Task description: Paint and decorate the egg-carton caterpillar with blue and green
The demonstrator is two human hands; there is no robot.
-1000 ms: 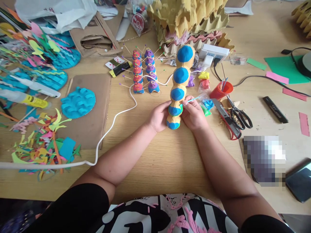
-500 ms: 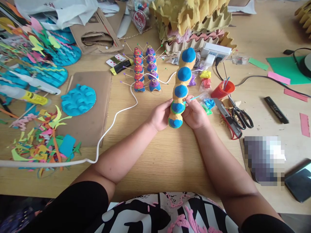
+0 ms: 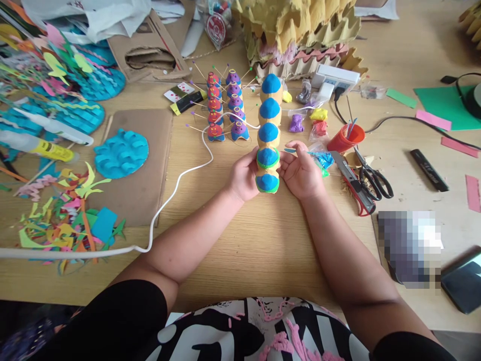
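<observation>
Egg-carton strip (five blue caps, lower two edged green) lay at upper centre of frame, its near end clamped in the left hand; the right hand pinched a blue stick.

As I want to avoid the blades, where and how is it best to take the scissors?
Probably take the scissors by the black loops, from the near right: the loops lie that way, the blades point away, and the red cutter crowds the left.

Egg carton strip runs near to far, five blue bumps, green edging on the nearest two; skinny blue stick just off its right side.
</observation>
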